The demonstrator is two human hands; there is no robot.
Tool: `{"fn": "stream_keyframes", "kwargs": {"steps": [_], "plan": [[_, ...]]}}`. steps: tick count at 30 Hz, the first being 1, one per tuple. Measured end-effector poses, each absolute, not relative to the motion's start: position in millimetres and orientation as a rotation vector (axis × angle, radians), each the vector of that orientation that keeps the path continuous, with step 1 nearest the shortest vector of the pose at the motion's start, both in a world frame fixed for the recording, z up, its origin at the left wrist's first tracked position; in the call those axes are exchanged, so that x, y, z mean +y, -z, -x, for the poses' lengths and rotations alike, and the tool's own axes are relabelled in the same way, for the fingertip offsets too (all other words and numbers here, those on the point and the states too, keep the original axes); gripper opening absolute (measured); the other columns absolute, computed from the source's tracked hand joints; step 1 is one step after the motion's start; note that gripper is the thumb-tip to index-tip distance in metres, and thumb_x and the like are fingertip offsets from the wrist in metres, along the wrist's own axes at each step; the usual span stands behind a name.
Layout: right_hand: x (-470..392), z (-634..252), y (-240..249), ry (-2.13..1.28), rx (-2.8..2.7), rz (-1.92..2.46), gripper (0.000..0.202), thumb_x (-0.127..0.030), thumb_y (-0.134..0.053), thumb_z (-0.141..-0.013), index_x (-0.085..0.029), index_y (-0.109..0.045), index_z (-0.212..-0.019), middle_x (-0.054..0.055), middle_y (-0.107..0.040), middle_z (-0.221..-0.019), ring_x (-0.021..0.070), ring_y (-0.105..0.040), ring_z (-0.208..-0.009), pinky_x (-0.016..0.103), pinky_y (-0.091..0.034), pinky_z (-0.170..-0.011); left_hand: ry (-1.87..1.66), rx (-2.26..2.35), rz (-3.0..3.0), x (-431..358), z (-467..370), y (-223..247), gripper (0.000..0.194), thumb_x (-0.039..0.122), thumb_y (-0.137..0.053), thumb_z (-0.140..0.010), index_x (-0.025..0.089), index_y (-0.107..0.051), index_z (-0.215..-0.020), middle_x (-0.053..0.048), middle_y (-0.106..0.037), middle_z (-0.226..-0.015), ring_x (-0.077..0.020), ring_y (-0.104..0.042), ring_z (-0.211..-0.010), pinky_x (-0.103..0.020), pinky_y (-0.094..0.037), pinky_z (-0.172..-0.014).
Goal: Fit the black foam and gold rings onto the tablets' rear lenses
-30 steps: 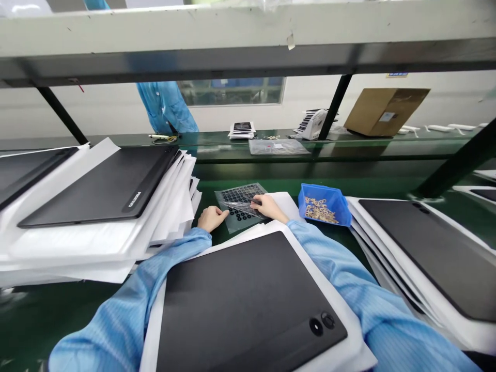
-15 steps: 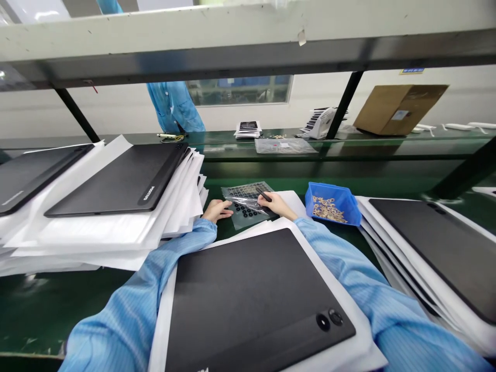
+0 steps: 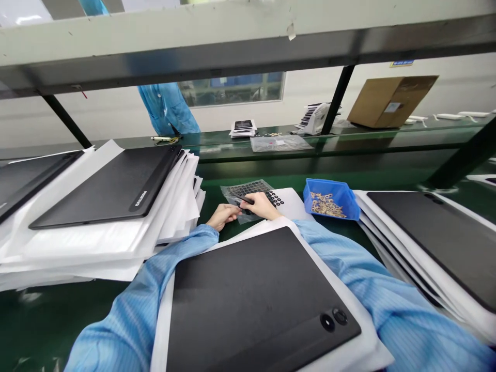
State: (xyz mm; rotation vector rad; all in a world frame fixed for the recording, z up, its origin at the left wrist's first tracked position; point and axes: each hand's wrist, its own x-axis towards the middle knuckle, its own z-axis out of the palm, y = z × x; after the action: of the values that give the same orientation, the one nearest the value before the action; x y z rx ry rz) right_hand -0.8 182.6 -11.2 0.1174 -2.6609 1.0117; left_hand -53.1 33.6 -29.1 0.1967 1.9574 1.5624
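White light is bright and fairly even, though the shelf (image 3: 232, 30) has a shaded underside. Glare spots the glossy worktop (image 3: 73, 310) toward its near left corner. Wide-angle stretch distorts the right sleeve (image 3: 418, 320); the spotted plastic sheet (image 3: 251, 187) looks soft.

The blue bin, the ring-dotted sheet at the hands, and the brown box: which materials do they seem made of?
Blue bin: probably smooth plastic, given its even, bright colour. Ring-dotted sheet: likely glossy plastic film, partly see-through with glints. Brown box: probably matte cardboard, given its dull brown panels.
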Motion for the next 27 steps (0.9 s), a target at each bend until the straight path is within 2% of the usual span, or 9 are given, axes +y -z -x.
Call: {"fn": "stream_keyframes", "kwargs": {"steps": [3,13,27], "plan": [[179,-1,15,-0.964,-2.707,-0.124,0.016,-0.016,-0.06,-0.074,-0.012,-0.061,-0.058,-0.002,-0.053,-0.054,0.0084,-0.042,-0.056,0.02,-0.03,-0.06,-1.607,1.912,-0.2,34,51,31,0.025,0.029,-0.057,-0.091,0.013,-0.058,-0.11,-0.007,-0.061,-0.106,-0.017,-0.062,-0.086,-0.034,-0.055,-0.072],[178,0,15,-0.819,-2.768,-0.037,0.018,-0.017,-0.06,-0.075,-0.012,-0.064,-0.058,0.002,-0.058,-0.055,0.0105,-0.046,-0.057,0.022,-0.03,-0.057,-1.72,1.768,-0.213,35,48,32,0.025,0.028,-0.058,-0.09,0.013,-0.058,-0.11,-0.008,-0.061,-0.106,-0.0174,-0.062,-0.087,-0.035,-0.055,-0.073],[176,2,22,-0.817,-2.815,-0.029,0.013,-0.016,-0.062,-0.072,-0.014,-0.063,-0.059,0.004,-0.058,-0.058,0.0136,-0.048,-0.06,0.024,-0.032,-0.059,-1.726,1.868,-0.238,41,41,35,0.025,0.028,-0.058,-0.091,0.013,-0.058,-0.11,-0.007,-0.061,-0.106,-0.0175,-0.062,-0.087,-0.035,-0.055,-0.074]]}}
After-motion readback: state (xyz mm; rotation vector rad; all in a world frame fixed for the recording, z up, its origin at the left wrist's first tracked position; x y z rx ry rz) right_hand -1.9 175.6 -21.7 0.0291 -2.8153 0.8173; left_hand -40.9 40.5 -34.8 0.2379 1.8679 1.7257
